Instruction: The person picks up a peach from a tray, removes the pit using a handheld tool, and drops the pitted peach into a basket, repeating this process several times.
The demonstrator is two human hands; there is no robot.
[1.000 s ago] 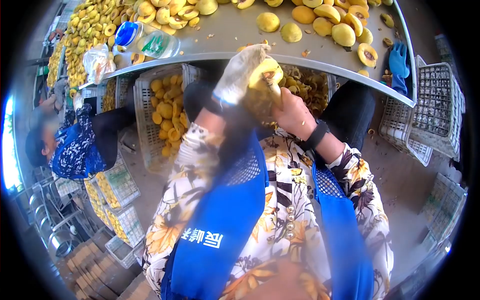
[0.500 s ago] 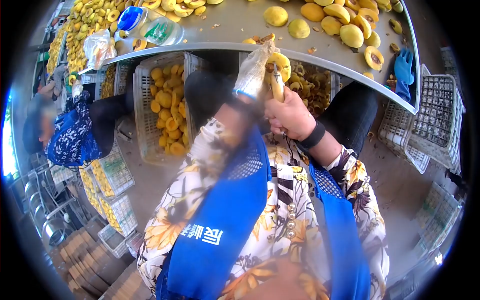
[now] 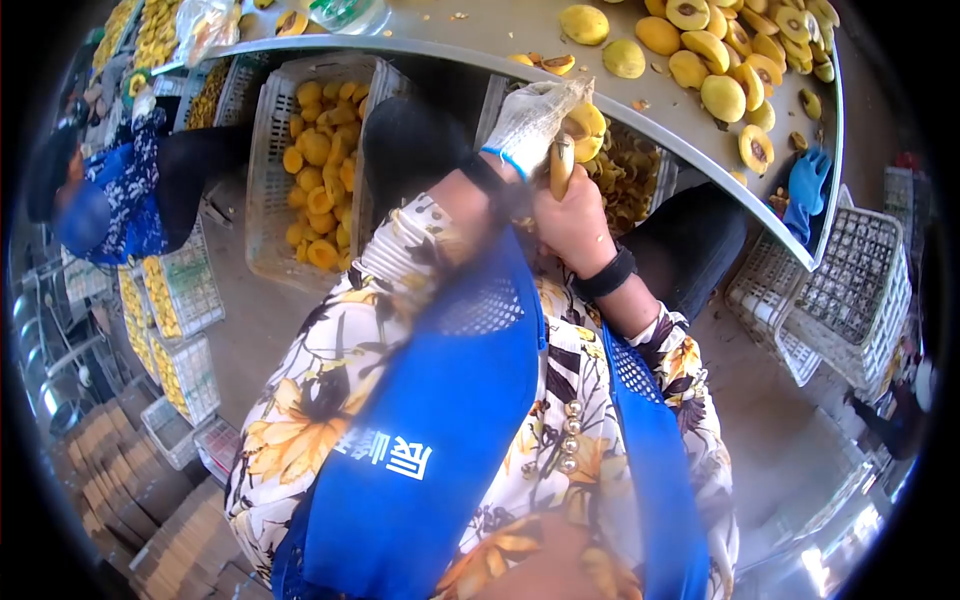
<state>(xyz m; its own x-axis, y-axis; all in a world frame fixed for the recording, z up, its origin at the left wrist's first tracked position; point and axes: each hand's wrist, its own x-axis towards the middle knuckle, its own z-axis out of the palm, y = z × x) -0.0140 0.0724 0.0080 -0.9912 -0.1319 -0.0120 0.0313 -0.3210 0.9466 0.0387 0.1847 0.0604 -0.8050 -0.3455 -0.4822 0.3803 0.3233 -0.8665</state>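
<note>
My left hand (image 3: 535, 125), in a whitish work glove, is closed around a yellow peach (image 3: 586, 128) just below the table's edge. My right hand (image 3: 575, 218) is bare, with a black band at the wrist, and grips a tool with a light wooden handle (image 3: 562, 165). The tool's working end is hidden behind the glove and the fruit. Both hands are close together, above a crate of cut yellow-brown fruit pieces (image 3: 628, 180) between my knees.
A metal table (image 3: 480, 25) carries a heap of halved peaches (image 3: 725, 60) and a blue glove (image 3: 808, 185). A crate of peaches (image 3: 262, 180) stands at left. Stacked crates (image 3: 850, 270) stand at right. Another person (image 3: 130, 200) sits at far left.
My view has shifted, so the table sits higher in it. My right hand has turned, and the tool's metal part, visible before, is hidden now. Both hands keep their holds.
</note>
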